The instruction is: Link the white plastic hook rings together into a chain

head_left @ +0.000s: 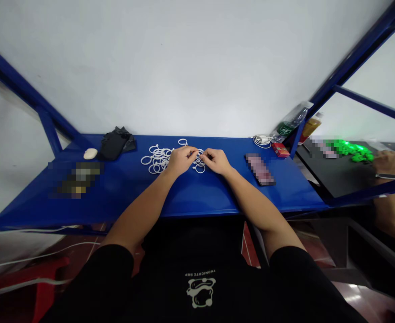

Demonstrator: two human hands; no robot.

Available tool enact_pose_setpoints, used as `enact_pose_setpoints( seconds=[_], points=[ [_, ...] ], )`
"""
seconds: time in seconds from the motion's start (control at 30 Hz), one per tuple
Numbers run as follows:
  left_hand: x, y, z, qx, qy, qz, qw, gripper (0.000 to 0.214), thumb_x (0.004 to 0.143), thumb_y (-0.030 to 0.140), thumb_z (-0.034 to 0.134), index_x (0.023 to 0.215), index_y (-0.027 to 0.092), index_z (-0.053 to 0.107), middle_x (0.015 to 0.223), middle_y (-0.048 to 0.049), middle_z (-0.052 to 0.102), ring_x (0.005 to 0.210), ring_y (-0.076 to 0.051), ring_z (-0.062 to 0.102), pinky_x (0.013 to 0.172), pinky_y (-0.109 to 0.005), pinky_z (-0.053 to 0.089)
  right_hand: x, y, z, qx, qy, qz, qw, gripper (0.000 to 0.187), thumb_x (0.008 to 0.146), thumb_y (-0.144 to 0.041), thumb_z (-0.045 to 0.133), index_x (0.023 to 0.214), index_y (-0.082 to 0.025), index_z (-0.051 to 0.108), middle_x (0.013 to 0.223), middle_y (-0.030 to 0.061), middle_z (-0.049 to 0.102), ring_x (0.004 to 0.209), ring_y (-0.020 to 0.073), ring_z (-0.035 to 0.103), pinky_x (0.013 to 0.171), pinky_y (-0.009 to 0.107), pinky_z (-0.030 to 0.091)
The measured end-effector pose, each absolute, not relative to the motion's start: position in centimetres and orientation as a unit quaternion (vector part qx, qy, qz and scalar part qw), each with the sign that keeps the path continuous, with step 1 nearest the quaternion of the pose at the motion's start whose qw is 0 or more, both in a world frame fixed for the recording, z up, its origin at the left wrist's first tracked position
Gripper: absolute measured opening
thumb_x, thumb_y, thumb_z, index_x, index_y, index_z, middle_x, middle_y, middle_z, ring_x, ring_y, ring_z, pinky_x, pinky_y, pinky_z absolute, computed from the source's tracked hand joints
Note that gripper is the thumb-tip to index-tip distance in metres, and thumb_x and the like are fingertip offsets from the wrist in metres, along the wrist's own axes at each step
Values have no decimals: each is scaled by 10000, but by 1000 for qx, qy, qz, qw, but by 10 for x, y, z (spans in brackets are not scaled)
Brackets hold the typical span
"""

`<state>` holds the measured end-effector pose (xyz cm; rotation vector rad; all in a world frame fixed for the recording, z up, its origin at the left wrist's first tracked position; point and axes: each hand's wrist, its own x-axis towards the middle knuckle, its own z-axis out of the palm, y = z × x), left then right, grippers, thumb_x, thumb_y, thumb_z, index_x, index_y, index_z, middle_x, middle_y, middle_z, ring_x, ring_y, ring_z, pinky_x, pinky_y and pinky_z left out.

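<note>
Above the middle of the blue table, my left hand (pixel 183 160) and my right hand (pixel 216 160) are close together, fingertips nearly meeting. Fingers on both hands are pinched. Between the fingertips shows part of a thin white ring (pixel 200 150), largely covered by the fingers. Just below, another white ring (pixel 200 168) lies near my right fingertips. A loose pile of several white rings (pixel 158 157), each with a small knob or loop on its edge, spreads left of my left hand. One single ring (pixel 183 142) lies farther back.
On the blue table (pixel 197 197), a black pouch or bag (pixel 111 144), a pale rounded object (pixel 90 154) and a blurred item (pixel 79 179) are left. To the right are a phone (pixel 259 169), white cable (pixel 262 141), red box (pixel 280 150) and bottle (pixel 289 123). Another person's hands (pixel 388 163) work beside green pieces (pixel 352 150).
</note>
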<state>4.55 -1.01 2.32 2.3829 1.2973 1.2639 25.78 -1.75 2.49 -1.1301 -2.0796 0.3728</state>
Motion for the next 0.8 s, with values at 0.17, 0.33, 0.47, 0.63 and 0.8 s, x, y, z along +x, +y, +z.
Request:
enact_pose_setpoints(
  seconds=[0.17, 0.33, 0.47, 0.63, 0.8],
  points=[
    [30, 13, 23, 806, 483, 338, 45, 340, 1084, 420, 506, 1117, 267, 808, 1208, -72, 800, 1185, -293, 681, 1094, -497, 481, 259, -14, 26, -477, -786, 137, 367, 343, 992, -498, 656, 829, -200, 706, 734, 18, 712, 658, 153, 591, 633, 271, 376],
    [23, 31, 3, 796, 560, 229, 22, 516, 1021, 417, 576, 1506, 245, 618, 1640, -145, 522, 1529, -435, 415, 1208, -659, 311, 259, -10, 23, -488, -807, 142, 300, 255, 958, -456, 733, 921, -208, 780, 782, 19, 735, 685, 153, 604, 638, 267, 362],
    [25, 36, -7, 798, 571, 190, 36, 528, 1027, 357, 508, 1539, 251, 585, 1594, -161, 572, 1460, -437, 495, 1185, -678, 289, 258, -11, 23, -486, -814, 153, 278, 234, 965, -422, 732, 1045, -212, 798, 814, 15, 751, 688, 149, 615, 650, 261, 374],
    [21, 30, -1, 777, 584, 235, 13, 396, 999, 269, 511, 1314, 254, 749, 1259, -147, 777, 1209, -381, 644, 1114, -602, 338, 258, -11, 23, -479, -816, 159, 280, 211, 975, -395, 721, 1028, -203, 792, 802, 15, 750, 696, 151, 633, 660, 261, 392],
    [23, 17, 14, 781, 556, 283, 7, 325, 1032, 308, 537, 1250, 276, 775, 1198, -100, 796, 1158, -335, 670, 1149, -544, 353, 259, -10, 22, -464, -821, 149, 297, 177, 982, -345, 704, 1052, -202, 783, 854, 29, 761, 751, 166, 654, 705, 268, 433]
  ],
)
